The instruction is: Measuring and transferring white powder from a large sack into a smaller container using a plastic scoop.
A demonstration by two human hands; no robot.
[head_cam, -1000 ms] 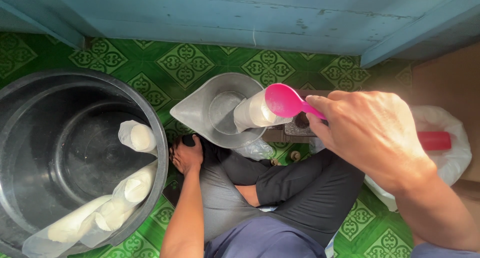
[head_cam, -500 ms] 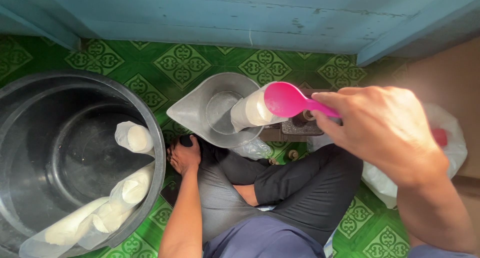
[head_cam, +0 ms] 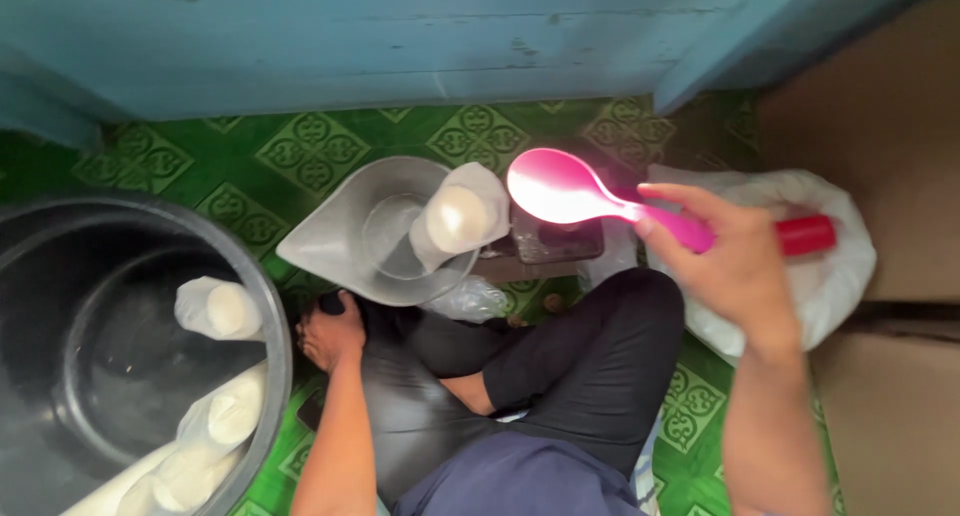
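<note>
Fingers R hand [head_cam: 735,266] pinch 1 pink spoon [head_cam: 600,198] | L hand [head_cam: 330,334] curled, grip unclear | 1 funnel [head_cam: 345,238]

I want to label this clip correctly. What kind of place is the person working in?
Probably a home floor used for packing food by hand. The person sits cross-legged on green patterned flooring by a blue wooden wall, with a large dark tub holding filled bags and a pink spoon in the right hand.

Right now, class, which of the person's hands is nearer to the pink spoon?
Right. The right hand holds the pink spoon by its handle, while the left hand rests low on the floor, well apart from it.
</note>
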